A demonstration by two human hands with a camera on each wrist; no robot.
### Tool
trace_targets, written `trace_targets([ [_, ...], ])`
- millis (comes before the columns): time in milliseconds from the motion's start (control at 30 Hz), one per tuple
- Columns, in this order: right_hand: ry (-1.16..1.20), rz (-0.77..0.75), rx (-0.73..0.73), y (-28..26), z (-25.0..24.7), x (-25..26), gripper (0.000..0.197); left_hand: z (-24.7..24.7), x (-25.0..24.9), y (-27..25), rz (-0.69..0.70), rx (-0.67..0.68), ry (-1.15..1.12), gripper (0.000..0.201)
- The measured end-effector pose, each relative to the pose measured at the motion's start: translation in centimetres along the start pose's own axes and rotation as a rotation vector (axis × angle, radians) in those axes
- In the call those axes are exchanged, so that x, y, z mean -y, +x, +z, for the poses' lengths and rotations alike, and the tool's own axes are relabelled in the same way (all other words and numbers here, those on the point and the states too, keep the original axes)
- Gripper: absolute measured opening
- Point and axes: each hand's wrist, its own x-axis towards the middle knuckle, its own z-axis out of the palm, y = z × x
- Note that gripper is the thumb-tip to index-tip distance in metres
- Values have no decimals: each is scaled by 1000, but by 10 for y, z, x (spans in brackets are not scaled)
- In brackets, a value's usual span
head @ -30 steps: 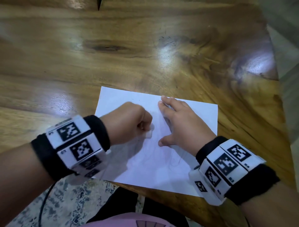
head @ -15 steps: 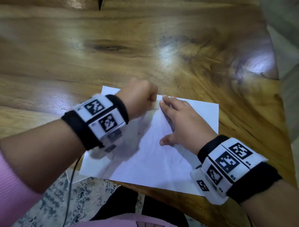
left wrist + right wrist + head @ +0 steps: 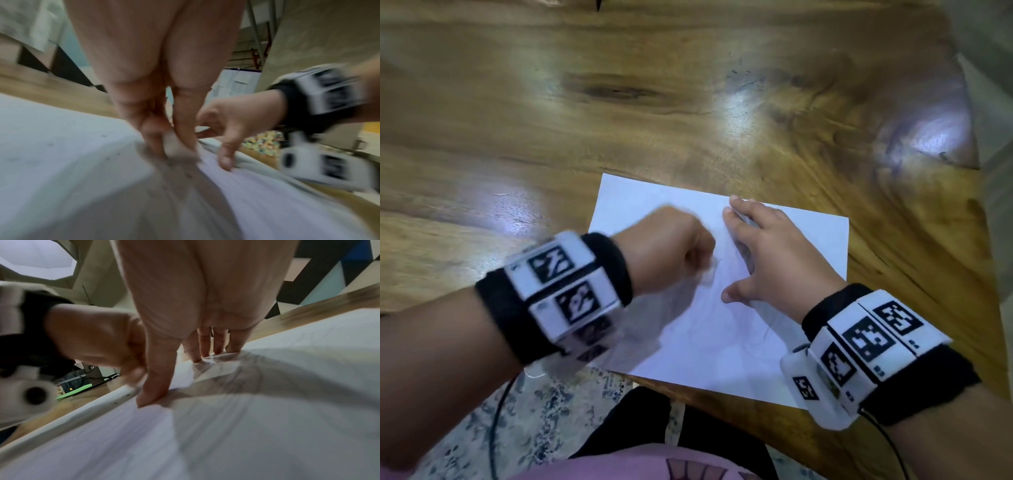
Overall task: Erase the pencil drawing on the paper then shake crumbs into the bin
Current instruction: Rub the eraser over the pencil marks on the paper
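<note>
A white sheet of paper (image 3: 726,329) with faint pencil lines lies at the near edge of the wooden table (image 3: 654,102). My left hand (image 3: 678,250) pinches a small white eraser (image 3: 708,272) and presses it on the sheet near its middle; the left wrist view shows the eraser (image 3: 171,144) between the thumb and fingers, blurred by motion. My right hand (image 3: 767,253) lies flat with spread fingers on the sheet's right half, holding it down. In the right wrist view its thumb and fingertips (image 3: 202,353) press on the paper (image 3: 267,426).
The table's right edge and a rounded corner (image 3: 962,144) lie close to the sheet. Below the near edge I see a patterned rug (image 3: 544,404) and a cable (image 3: 498,428) hanging from the left wrist. No bin shows in any view.
My left hand with the eraser went up to the sheet's far edge and has come back down toward its middle. The right hand has stayed in place on the paper.
</note>
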Motion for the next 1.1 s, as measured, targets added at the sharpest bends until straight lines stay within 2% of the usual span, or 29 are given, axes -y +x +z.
trace_targets([
  [33,1,-2,1,0,0,0,112,3,1,-8,8,83,-7,2],
  [67,0,-4,3,-1,0,-1,112,5,2,-11,3,99,-8,1],
  [100,-1,-7,2,-1,1,-1,112,5,5,-7,-20,50,-6,5],
  [167,0,-10,0,-2,1,-1,111,-1,6,2,-85,-161,-1,8],
  [200,2,-8,1,-3,1,-1,111,-2,5,3,-96,-217,8,6],
  [233,5,-7,3,-2,0,-1,111,-2,5,1,-79,-199,20,3],
  [333,8,-6,5,-2,-1,0,111,4,6,-15,-27,26,13,4],
  [367,5,-5,2,-2,0,0,111,4,7,-15,-36,22,5,3],
  [467,-11,-1,-3,-2,0,0,111,1,7,-5,-89,-209,-18,1],
  [500,-14,-1,-1,-2,0,1,111,1,7,-5,-79,-221,-13,4],
  [633,-5,4,5,-2,0,1,112,3,11,-21,-6,75,30,7],
  [700,-14,1,-4,-2,1,0,112,1,11,-14,-17,5,23,4],
  [767,-22,0,-7,-3,1,1,111,-2,6,1,-64,-189,26,7],
  [800,-23,2,-5,-3,0,1,111,-4,2,6,-80,-238,34,7],
  [833,-18,4,0,-2,-1,1,110,-3,1,6,-63,-214,52,7],
  [867,-11,6,6,-2,-2,1,110,0,2,2,-22,-133,60,8],
  [933,-8,6,10,-2,-2,1,111,8,5,-14,41,102,66,13],
  [967,-12,5,9,-2,-2,1,111,9,5,-19,55,177,61,16],
  [1000,-15,4,7,-2,-1,1,111,9,6,-18,60,176,54,15],
  [1033,-16,3,4,-2,-1,1,111,8,6,-13,54,112,47,10],
  [1100,-19,7,-2,-2,0,1,111,0,2,3,6,-117,53,9],
])
